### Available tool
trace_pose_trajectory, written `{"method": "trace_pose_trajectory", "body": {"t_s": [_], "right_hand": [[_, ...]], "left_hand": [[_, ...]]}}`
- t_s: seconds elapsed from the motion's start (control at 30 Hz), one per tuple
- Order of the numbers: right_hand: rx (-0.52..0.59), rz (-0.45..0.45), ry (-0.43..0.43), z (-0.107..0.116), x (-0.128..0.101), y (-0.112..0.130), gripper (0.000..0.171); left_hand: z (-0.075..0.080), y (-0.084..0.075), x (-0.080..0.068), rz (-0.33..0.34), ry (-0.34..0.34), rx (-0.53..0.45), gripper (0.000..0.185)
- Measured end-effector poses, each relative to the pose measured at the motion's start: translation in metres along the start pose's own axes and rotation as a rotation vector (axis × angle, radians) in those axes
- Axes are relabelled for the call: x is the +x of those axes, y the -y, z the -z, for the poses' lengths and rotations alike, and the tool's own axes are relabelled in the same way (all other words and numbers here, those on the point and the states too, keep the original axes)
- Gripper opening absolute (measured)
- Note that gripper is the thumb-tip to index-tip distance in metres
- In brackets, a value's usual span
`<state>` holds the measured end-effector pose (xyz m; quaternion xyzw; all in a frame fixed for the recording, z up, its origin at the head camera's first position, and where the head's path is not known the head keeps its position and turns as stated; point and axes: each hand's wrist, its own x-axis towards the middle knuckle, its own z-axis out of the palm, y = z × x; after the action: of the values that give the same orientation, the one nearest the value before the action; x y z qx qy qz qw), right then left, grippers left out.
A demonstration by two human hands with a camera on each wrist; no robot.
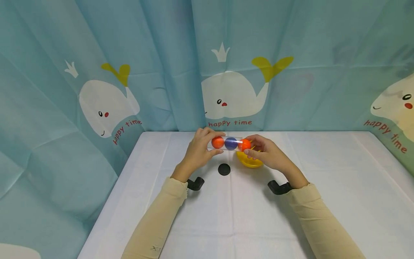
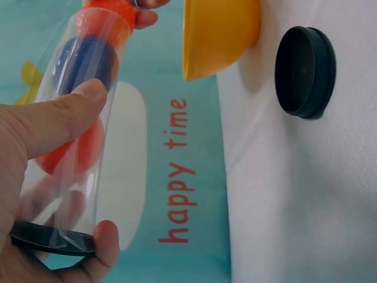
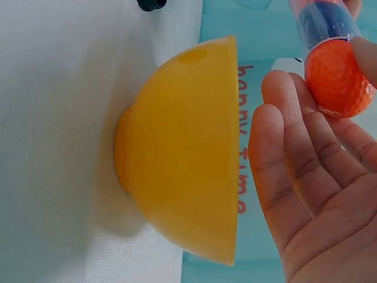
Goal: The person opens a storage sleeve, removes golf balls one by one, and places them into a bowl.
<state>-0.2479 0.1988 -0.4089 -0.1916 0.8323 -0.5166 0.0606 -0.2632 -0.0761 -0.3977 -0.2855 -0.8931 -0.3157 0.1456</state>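
A clear plastic tube is held level above the white table, with an orange ball, a blue ball and a second orange ball in a row. My left hand grips the tube's left end, which has a black cap; the thumb lies across the tube. My right hand pinches the orange ball at the tube's open right end, where it sticks partly out. A yellow bowl stands right below that end.
A round black lid lies on the table just left of the bowl. Whale-print curtains hang close behind and on both sides. White tablecloth stretches toward me and to both sides.
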Motion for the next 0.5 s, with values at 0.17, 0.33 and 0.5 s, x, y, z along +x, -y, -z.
{"method": "trace_pose_trajectory", "body": {"t_s": [0.17, 0.33, 0.5], "right_hand": [[0.002, 0.009, -0.002, 0.0005, -0.0009, 0.0009, 0.039], [-0.016, 0.009, -0.015, 0.0007, -0.0009, -0.0016, 0.039], [-0.028, -0.001, -0.02, 0.0007, -0.0012, -0.0035, 0.04]], "left_hand": [[-0.0001, 0.0002, 0.0009, 0.017, 0.004, -0.003, 0.05], [-0.0008, 0.0006, 0.0005, 0.022, 0.011, -0.004, 0.05], [-0.0019, 0.0011, -0.0001, 0.022, 0.016, 0.003, 0.05]]}}
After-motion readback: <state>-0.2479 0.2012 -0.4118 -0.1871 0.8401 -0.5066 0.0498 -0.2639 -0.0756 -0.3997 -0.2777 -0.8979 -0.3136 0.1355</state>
